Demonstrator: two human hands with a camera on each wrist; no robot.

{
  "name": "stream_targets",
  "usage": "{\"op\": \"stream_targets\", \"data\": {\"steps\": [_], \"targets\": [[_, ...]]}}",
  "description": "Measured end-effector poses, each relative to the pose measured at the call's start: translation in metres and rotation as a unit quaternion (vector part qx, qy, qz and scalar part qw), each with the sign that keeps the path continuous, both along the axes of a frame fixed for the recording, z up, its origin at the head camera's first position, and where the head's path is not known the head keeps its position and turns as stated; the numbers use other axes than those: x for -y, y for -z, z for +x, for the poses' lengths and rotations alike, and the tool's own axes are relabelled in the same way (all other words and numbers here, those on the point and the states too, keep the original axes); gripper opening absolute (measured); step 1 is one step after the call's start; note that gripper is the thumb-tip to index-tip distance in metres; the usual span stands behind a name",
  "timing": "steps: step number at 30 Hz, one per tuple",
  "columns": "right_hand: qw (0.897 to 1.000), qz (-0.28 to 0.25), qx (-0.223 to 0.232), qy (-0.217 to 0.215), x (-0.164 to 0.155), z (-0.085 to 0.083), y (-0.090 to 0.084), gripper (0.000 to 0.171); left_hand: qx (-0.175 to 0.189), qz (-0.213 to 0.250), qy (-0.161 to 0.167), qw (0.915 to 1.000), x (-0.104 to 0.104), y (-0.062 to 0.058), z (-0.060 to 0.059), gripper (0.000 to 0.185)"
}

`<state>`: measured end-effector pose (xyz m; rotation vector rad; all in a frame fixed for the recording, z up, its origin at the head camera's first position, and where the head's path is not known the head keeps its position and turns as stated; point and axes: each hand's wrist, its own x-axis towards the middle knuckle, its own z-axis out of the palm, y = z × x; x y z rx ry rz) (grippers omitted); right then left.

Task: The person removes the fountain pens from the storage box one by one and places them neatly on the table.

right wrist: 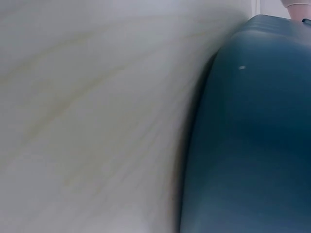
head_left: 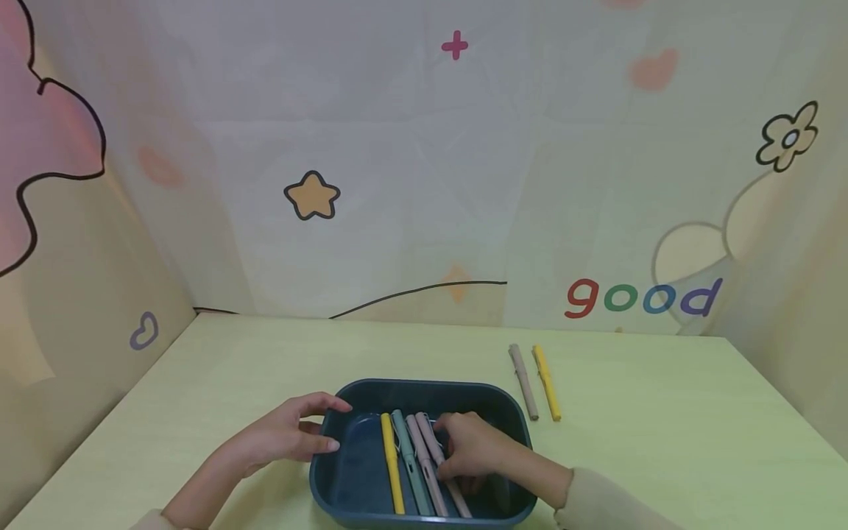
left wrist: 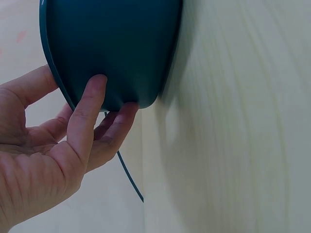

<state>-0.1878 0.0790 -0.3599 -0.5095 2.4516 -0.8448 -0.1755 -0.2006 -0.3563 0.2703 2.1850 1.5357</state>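
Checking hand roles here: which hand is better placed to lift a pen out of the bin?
Probably the right hand: it is inside the dark teal bin, fingers on the pink pens. The left hand grips the bin's corner.

Open tabletop (head_left: 232,383) left of the tray (head_left: 424,390); two loose pens (head_left: 536,383) just right.

1. Reads "good" (head_left: 642,297) in red, green, blue and purple letters, printed on the backdrop (head_left: 411,147) above the desk's far right edge.
2. Pink plus sign (head_left: 454,46), high on the same backdrop.
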Motion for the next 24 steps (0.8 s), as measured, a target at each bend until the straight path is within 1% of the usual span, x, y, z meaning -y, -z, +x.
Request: {"op": "stream_targets", "data": {"steps": [5, 11, 13, 15, 21, 24], "targets": [[1.000, 0.016, -0.012, 0.010, 0.002, 0.002, 0.000, 0.049, -0.001, 0.001, -0.002, 1.0000, 0.000, 0.000, 0.000, 0.051], [0.999, 0.039, -0.030, 0.009, 0.001, 0.002, -0.002, 0.031, 0.001, -0.005, -0.010, 0.9999, -0.001, -0.001, 0.001, 0.051], [0.999, 0.040, -0.030, 0.009, 0.000, 0.002, -0.002, 0.028, 0.000, -0.005, -0.011, 0.9999, -0.002, -0.002, 0.001, 0.051], [0.999, 0.035, -0.023, 0.013, -0.002, 0.001, -0.002, 0.027, 0.000, -0.002, -0.008, 1.0000, -0.002, -0.002, 0.001, 0.051], [0.999, 0.017, -0.003, 0.039, -0.009, -0.001, -0.002, 0.034, -0.001, 0.006, -0.002, 1.0000, -0.001, -0.001, 0.001, 0.051], [0.999, 0.009, 0.006, 0.051, -0.010, -0.002, -0.002, 0.033, -0.001, 0.008, 0.000, 1.0000, -0.001, -0.001, 0.001, 0.051]]}}
